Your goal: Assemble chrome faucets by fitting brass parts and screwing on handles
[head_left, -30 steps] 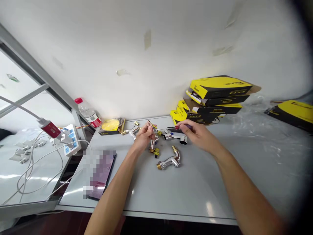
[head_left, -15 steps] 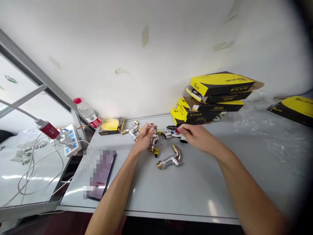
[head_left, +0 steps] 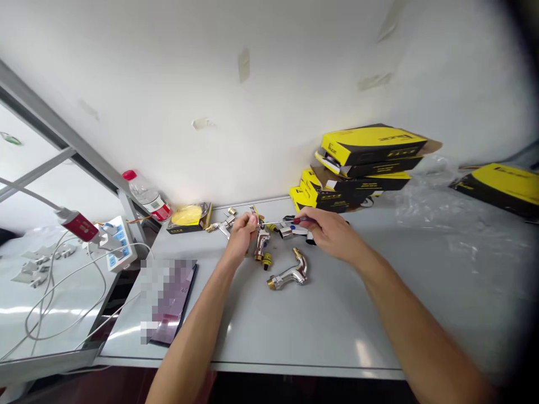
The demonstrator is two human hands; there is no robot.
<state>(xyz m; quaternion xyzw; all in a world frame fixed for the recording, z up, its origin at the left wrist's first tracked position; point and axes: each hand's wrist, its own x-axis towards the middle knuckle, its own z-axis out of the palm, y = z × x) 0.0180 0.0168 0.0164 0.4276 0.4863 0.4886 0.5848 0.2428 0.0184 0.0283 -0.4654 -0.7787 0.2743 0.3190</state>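
My left hand (head_left: 243,234) is closed on a chrome faucet (head_left: 261,242) with a brass end, which stands upright over the grey table. In my right hand (head_left: 326,227) is a screwdriver (head_left: 306,220) with a red and dark handle; its thin shaft points left and its tip reaches the top of the held faucet. Nearer to me lies a second chrome faucet (head_left: 295,274) with brass ends. A third faucet (head_left: 221,227) rests behind my left hand. A yellow and black fitting (head_left: 266,261) and a chrome sleeve (head_left: 286,232) are between my hands.
Yellow and black boxes (head_left: 357,168) are stacked at the back right, beside clear plastic wrap (head_left: 435,196). A tablet (head_left: 174,303) lies at the left, with a bottle (head_left: 147,196), an open box (head_left: 189,217) and a power strip (head_left: 120,244) with cables behind it.
The view has shifted slightly. My right hand has turned, so more of the screwdriver handle shows. The screwdriver remains against the faucet in my left hand.
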